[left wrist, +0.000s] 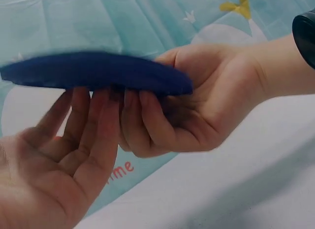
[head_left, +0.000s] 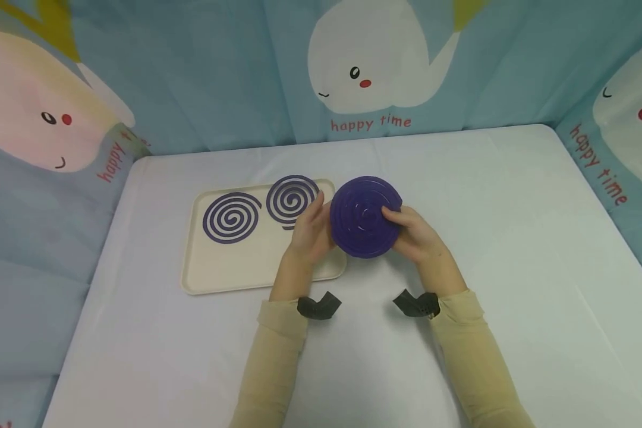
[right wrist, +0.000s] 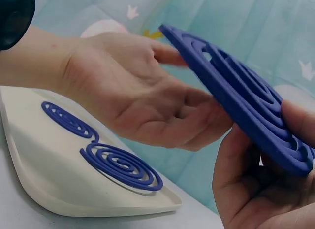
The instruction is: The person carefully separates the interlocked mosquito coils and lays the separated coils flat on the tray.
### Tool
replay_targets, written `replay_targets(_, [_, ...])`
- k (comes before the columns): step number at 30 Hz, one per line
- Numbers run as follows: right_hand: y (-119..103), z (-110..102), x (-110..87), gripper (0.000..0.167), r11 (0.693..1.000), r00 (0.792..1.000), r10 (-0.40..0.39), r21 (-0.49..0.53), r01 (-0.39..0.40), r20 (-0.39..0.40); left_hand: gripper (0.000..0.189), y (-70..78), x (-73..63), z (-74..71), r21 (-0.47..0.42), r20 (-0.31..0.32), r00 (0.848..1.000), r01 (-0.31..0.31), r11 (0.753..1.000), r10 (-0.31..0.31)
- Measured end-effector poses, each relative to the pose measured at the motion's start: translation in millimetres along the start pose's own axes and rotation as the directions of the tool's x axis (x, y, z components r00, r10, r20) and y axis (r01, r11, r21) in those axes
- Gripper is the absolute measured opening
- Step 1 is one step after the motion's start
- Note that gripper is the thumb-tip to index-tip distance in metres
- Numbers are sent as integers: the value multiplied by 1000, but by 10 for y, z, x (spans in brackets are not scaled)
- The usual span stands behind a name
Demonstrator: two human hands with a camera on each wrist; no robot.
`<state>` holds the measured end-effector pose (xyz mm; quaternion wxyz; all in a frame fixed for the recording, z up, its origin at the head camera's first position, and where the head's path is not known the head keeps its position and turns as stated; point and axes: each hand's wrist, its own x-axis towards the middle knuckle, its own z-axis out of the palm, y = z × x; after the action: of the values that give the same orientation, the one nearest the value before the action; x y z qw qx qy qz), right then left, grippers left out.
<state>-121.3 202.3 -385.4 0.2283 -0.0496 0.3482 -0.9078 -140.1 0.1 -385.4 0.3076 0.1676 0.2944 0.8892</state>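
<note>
A purple-blue spiral mosquito coil disc (head_left: 365, 217) is held tilted above the table, partly over the tray's right edge. My right hand (head_left: 417, 235) pinches its right side, thumb on top and curled fingers below, as the right wrist view shows. On the other side my left hand (head_left: 310, 235) is spread, its nearly straight fingers touching the underside of the disc (left wrist: 88, 71). Two single coils lie at the tray: a left coil (head_left: 232, 219) flat on it, and a right coil (head_left: 291, 201) reaching past its back edge. My left hand hides part of the right coil.
The shallow cream tray (head_left: 219, 270) sits on a white-covered table (head_left: 513, 238), left of centre. A light blue curtain (head_left: 219, 71) printed with whales hangs along the back and sides. Black bands (head_left: 319, 306) are at both wrists.
</note>
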Motion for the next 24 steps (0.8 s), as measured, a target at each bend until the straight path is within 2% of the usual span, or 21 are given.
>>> replay_targets(2, [12, 5, -14, 26, 1000, 1000, -1, -15, 1, -1, 45, -23, -12, -19, -51, 33, 999, -11, 999, 13])
replay_targets(5, [20, 8, -20, 24, 1000, 1000, -6, -23, 6, -1, 40, -59, -14, -46, -67, 19, 999, -50, 997, 51])
replay_targets(9, [18, -2, -24, 23, 1000, 1000, -16, -26, 16, -1, 13, -96, -11, -77, 0, 22, 997, -76, 997, 76])
replay_targets(13, [11, 0, -33, 23, 997, 998, -23, -71, 19, -65, 17, -114, -9, -101, 35, 52, 995, -87, 996, 85])
replay_targets(18, [-8, 45, -50, 27, 982, 979, -82, -183, 47, -185, 16, -108, -20, -107, 15, 57, 993, -101, 995, 99])
replay_targets(24, [-27, 116, -50, 32, 935, 964, -146, -350, 61, -222, 17, -80, -23, -102, 3, 39, 994, -101, 995, 101])
